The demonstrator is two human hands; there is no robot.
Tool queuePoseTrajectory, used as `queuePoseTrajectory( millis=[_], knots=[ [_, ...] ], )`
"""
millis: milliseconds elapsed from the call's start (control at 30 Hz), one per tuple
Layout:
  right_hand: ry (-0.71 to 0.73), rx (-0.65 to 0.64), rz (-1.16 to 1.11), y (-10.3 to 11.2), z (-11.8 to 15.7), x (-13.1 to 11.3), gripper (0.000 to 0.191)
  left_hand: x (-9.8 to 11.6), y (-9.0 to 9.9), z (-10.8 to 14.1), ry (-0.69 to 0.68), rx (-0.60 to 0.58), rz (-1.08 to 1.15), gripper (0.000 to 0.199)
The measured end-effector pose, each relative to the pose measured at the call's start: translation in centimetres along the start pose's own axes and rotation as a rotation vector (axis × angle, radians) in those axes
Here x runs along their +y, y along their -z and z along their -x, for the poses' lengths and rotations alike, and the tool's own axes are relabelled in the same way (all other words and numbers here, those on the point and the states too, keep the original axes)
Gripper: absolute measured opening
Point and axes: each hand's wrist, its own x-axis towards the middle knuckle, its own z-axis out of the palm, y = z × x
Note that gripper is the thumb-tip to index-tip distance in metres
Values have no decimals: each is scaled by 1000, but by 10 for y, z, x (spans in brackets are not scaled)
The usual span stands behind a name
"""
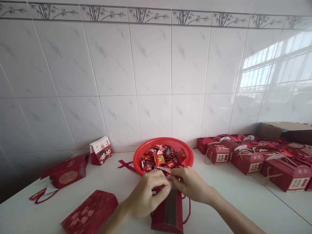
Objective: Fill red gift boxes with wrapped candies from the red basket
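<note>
2 bare hands are working close together at the far end of an open red box (179, 213). The box is lying lengthwise toward the person on a white table (219, 187), its dark inside showing between 2 red sides, a red cord (189, 211) looping out on its right.

Left hand (148, 193): fingers are curling, thumb pointing toward the right hand. Right hand (191, 183): thumb and fingers are bunching at the same spot. Cannot tell whether either is gripping anything; fingers are hiding the contact.

Just beyond, a red basket (136, 159) is holding wrapped sweets (159, 159), its near rim sitting beside the hands.

Judgement: fine fingertip work at the box's far end seems to be under way. Any next move there would be calling for light pressure and for keeping the sides apart.

Around: 3 more boxes are standing or lying on the left, including a white-and-red box (101, 151); tied red boxes (284, 175) are crowding the right, a cardboard box (269, 132) sitting behind.
</note>
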Motion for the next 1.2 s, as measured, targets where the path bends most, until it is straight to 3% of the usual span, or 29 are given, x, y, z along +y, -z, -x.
queuePoseTrajectory(
  millis=[100,233,400,533,667,700,733,833,900,1100,1200],
  knots=[
    [-24,-6,24,-3,-1,2,26,9,-12,3,-9,-81,-149,20],
    [-31,-22,10,1,-2,6,28,8,-16,2,-7,-169,-209,36],
    [-57,5,-32,11,-4,11,32,-1,8,1,84,-108,-210,20],
    [-99,-18,42,9,-4,10,33,0,25,6,238,-237,-239,26],
    [-118,46,220,1,4,-6,8,2,17,10,301,-293,-282,59],
    [-77,52,246,1,7,-12,3,3,13,11,299,-306,-280,66],
    [-6,33,257,1,10,-18,12,4,9,11,290,-316,-271,70],
    [242,-96,255,5,18,-31,16,7,3,13,270,-311,-239,69],
    [293,-173,269,12,21,-32,14,9,2,14,301,-301,-246,78],
    [92,-204,339,36,37,-3,16,14,8,17,483,-398,-327,119],
    [6,-337,312,35,40,8,26,20,12,19,541,-438,-336,127]
  ],
)
